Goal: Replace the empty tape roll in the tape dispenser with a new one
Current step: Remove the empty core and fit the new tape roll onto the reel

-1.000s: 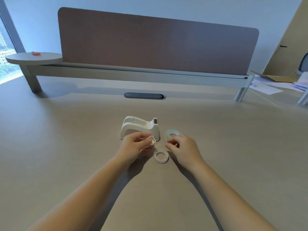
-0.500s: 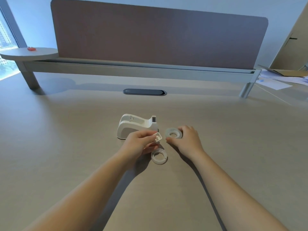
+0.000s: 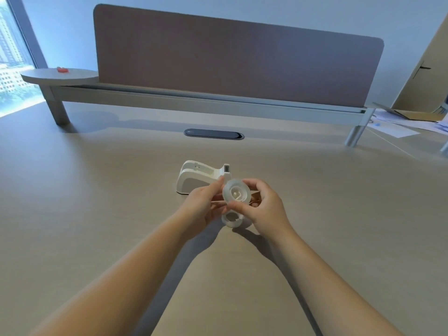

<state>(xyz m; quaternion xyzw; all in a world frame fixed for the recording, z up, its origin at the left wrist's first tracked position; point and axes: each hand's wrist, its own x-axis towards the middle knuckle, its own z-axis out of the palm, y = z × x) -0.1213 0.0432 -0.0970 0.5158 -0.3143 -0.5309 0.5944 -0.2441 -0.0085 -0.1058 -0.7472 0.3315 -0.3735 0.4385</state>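
Note:
A white tape dispenser (image 3: 194,177) stands on the desk with its roll slot vacant. Just in front of it, my right hand (image 3: 263,208) holds a new clear tape roll (image 3: 236,194) upright above the desk, thumb below and fingers on top. My left hand (image 3: 202,207) touches the roll's left edge and presses a small white hub into its centre. The empty white roll core (image 3: 232,219) lies flat on the desk under both hands.
A brown partition screen (image 3: 232,59) on a grey rail crosses the back of the desk. A dark cable grommet (image 3: 213,134) sits behind the dispenser. Papers and cardboard (image 3: 409,117) lie at the far right. A round side shelf (image 3: 60,75) carries a small red object.
My right hand has lifted the new tape roll off the desk and brought it to my left hand, which now meets it with the small white hub.

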